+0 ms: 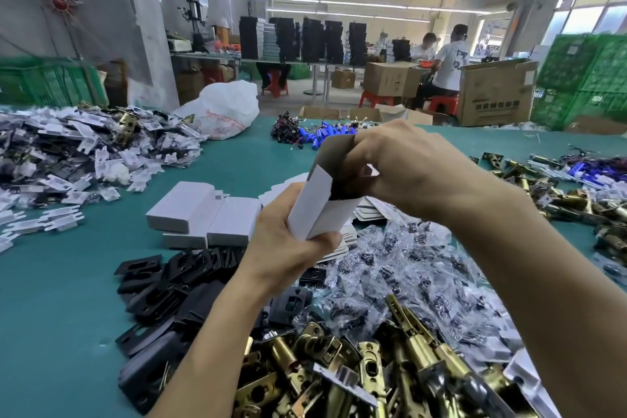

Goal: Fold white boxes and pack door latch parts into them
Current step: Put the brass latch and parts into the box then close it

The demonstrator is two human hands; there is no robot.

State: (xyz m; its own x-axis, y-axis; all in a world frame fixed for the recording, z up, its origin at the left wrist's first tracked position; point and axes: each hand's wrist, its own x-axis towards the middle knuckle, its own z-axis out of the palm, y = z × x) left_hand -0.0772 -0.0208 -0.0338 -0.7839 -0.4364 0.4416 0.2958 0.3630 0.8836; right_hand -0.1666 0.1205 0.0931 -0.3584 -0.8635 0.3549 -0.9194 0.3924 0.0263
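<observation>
Above the tabletop's middle, the left hand grips a white box upright; the right hand's curled fingers reach into its open top.

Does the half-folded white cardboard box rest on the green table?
No, the left hand and right hand hold the white cardboard box up above the green table.

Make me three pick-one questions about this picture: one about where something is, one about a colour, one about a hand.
1. Where are the black plates? A) left of the brass latches B) on the floor C) in a green crate
2. What colour is the table? A) red B) teal C) yellow
3. What is the left hand doing? A) resting flat B) holding a white box C) pointing

Answers: 1 A, they lie just left of the latches; 2 B, its cover is teal; 3 B, its fingers wrap the box.
</observation>
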